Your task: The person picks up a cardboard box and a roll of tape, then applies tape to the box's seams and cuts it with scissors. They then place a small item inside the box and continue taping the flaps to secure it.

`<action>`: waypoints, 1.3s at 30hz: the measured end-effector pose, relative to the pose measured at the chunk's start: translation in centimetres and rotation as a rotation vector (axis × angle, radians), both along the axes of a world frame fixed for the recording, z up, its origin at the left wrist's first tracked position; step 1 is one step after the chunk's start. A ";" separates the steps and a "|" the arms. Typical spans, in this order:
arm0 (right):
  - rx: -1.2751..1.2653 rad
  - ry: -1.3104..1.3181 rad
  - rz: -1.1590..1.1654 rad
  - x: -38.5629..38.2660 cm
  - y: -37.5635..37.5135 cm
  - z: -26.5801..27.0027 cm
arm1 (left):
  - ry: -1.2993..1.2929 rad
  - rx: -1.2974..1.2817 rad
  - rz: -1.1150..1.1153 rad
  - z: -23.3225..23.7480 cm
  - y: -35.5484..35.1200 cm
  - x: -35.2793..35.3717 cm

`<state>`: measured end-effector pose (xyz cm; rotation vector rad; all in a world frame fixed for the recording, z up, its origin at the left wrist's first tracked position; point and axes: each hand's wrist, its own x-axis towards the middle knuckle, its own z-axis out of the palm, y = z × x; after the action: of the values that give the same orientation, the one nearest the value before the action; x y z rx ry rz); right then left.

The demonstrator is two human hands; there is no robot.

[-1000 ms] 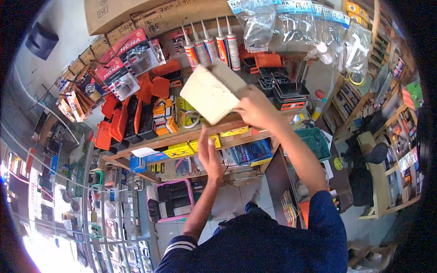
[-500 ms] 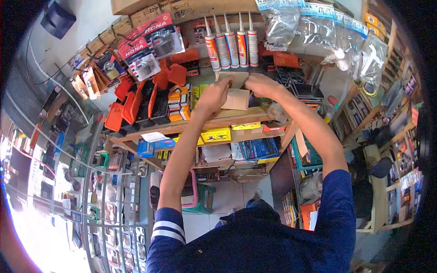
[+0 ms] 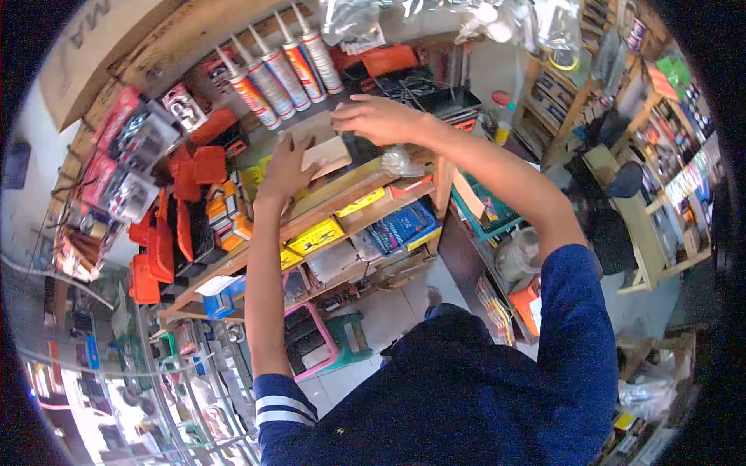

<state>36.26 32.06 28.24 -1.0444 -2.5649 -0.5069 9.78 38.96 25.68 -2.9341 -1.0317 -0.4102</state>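
Observation:
A small brown cardboard box (image 3: pixel 331 158) lies on the wooden shelf top with its flap raised at the back. At its left end is my left hand (image 3: pixel 286 172), fingers spread, the thumb reaching along the front of the box. My right hand (image 3: pixel 381 119) hovers over the back right of the box, fingers stretched out toward the flap. Nothing shows in its grasp. Right behind the box stand several sealant tubes (image 3: pixel 286 78) with pointed nozzles.
Orange-lidded bins (image 3: pixel 162 241) and small orange-and-white boxes (image 3: pixel 228 213) sit on the left. Plastic bags (image 3: pixel 497 19) hang above. A crumpled clear bag (image 3: pixel 400 161) rests by my right forearm. Below are yellow boxes (image 3: pixel 315 235) and a blue basket (image 3: pixel 400 227).
The view has turned right, so the shelf appears shifted left and tilted. My fingers, bent at the box flap before, are now spread out; the right hand is above the flap.

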 end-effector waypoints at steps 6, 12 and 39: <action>-0.064 -0.074 -0.137 1.2 -7.4 -1.6 | 0.028 0.238 0.180 -0.3 -3.0 0.8; -0.353 0.573 -0.041 5.0 -19.0 3.3 | -0.098 0.097 0.145 0.4 -3.7 1.1; -1.065 0.397 -1.425 21.7 -17.4 -33.8 | -0.050 0.288 0.249 -0.5 -4.1 4.3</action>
<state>57.94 14.66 -5.53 -2.8258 -1.2087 0.8585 14.09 34.84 25.21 -2.5186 -1.2105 -0.5724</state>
